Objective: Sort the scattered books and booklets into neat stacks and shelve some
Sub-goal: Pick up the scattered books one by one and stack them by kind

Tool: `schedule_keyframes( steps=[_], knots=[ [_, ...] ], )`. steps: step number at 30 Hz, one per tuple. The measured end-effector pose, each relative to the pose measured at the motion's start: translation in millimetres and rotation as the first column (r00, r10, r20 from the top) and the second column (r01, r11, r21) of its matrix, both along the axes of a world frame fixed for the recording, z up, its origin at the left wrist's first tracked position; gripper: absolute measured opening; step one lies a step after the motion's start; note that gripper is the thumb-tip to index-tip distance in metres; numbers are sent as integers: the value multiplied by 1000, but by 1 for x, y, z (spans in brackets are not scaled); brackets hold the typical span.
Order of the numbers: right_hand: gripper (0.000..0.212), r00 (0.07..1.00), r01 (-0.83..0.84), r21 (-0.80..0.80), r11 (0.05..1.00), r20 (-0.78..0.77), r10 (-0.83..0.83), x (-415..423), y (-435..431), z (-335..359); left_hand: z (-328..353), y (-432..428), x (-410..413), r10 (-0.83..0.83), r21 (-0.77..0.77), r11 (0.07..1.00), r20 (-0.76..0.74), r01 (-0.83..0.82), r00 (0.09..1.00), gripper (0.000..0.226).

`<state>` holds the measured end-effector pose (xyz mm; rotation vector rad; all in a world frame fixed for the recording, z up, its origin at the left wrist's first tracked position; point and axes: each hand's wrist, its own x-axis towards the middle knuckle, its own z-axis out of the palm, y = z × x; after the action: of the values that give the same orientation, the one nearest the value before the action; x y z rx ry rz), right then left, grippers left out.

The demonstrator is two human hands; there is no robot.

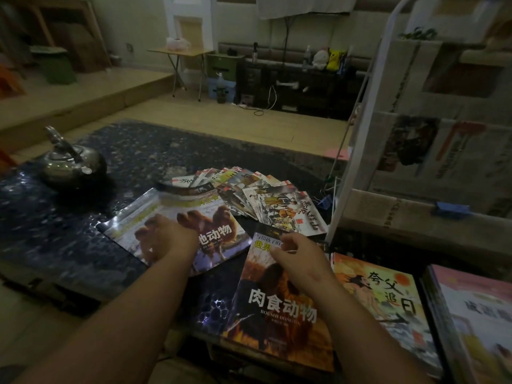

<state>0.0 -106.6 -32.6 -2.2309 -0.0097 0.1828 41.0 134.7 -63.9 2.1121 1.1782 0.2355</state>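
Two large picture books occupy the middle of the frame on a dark patterned table (55, 217), with a metal kettle (70, 164) standing well apart at the left. The camel book (219, 231) lies flat at left of centre, its long axis slanting from lower left to upper right. The left hand (163, 239) is spread over its cover with fingers bent and holding nothing; blur hides whether the tips touch. A fan of small booklets (249, 195) lies just above centre, overlapping the camel book's upper edge.

The right hand (296, 253) pinches the upper end of the carnivore book (282, 309), thumb on the cover and fingers curled at the top edge. Its long axis runs from that grip down to the bottom of the frame, toward the person.

An orange illustrated book (388, 297) and a pink-covered stack (476, 314) lie at lower right. The white shelf rack (368, 120) stands at right, nearer the right hand, so shelving would probably fall to that hand.
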Motion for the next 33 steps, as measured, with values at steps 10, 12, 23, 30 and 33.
schedule_keyframes(
  steps=[10,12,23,30,33],
  knots=[
    [43,999,32,30,999,-3,-32,4,-5,2,48,-9,2,141,-180,980,303,-89,943,47],
    [43,999,39,43,998,-5,-39,3,-6,2,56,-9,0,199,-185,972,309,-146,930,48],
    [27,993,108,57,992,33,-110,5,-18,11,55,-27,-4,-203,-418,862,235,287,951,39],
    [46,994,109,-51,993,3,-109,7,-21,11,45,-59,-15,-616,-324,757,-60,568,786,53],
    [62,999,8,-185,983,-33,-14,4,-16,7,44,-64,-21,-687,-317,715,-153,623,711,56]
  ],
)
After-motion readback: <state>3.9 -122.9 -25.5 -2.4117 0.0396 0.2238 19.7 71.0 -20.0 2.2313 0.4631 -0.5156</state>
